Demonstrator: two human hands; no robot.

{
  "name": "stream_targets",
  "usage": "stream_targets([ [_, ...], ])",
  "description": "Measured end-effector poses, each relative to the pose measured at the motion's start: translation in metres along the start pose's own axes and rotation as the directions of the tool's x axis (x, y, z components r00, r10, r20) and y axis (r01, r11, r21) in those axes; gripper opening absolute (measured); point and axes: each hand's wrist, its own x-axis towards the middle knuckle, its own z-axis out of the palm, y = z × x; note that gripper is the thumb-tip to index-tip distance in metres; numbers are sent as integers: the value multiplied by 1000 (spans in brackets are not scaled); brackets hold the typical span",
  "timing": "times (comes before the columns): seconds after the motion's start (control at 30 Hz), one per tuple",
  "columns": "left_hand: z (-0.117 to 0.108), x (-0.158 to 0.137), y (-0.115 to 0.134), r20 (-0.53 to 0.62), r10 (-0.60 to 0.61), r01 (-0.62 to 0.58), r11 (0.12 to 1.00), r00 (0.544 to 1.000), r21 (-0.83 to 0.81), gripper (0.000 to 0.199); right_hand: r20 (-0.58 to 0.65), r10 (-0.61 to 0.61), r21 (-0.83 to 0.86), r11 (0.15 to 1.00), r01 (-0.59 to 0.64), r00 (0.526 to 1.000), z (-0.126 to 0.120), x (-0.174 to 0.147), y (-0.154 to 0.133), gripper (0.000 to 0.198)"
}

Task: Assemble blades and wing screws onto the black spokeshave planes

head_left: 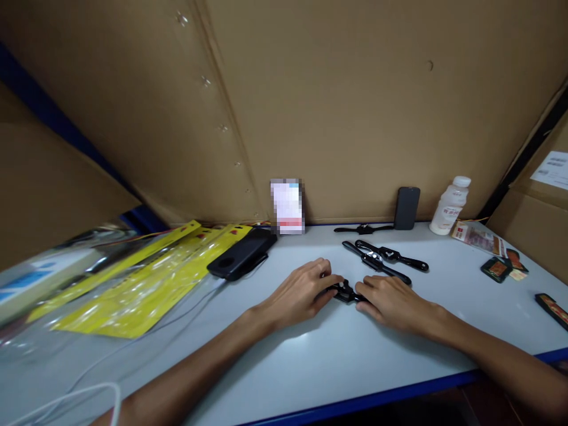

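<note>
My left hand (304, 291) and my right hand (387, 302) rest on the pale table (337, 355), fingertips meeting on a small black watch (345, 291) that lies flat between them. Each hand pinches one side of it; most of its strap is hidden under my fingers. Just behind my right hand lie two more black watches (382, 260) with straps spread out, and a third (362, 229) sits near the cardboard wall.
A black phone-like device (243, 253) lies left of centre beside yellow plastic packaging (146, 278). A dark phone (407, 207) and a white bottle (451, 206) stand against the cardboard wall. Small packets (497, 267) lie at the right. White cable (89, 393) runs at the near left.
</note>
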Motion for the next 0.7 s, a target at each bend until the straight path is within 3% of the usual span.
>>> stream_targets([
  [0.17, 0, 0, 3, 5, 46, -46, 997, 999, -60, 19, -2, -2, 2, 1000, 2, 1000, 1, -1, 1, 16],
  [0.3, 1, 0, 2, 13, 33, -33, 999, 999, -31, 30, -12, -12, 8, 1000, 12, 1000, 4, -1, 2, 17],
  [0.5, 0, 0, 0, 10, -7, 7, 997, 1000, -78, 15, -11, 1, 23, 1000, -1, 1000, 2, -1, 2, 14],
  [0.6, 0, 0, 3, 44, 26, -21, 994, 999, -107, 21, -6, -2, 24, 1000, 2, 1000, 1, -1, 1, 13],
  [0.7, 2, 1, 3, 39, 12, -11, 1000, 999, -29, 29, 1, -2, 16, 1000, 2, 1000, 1, -1, 0, 14],
])
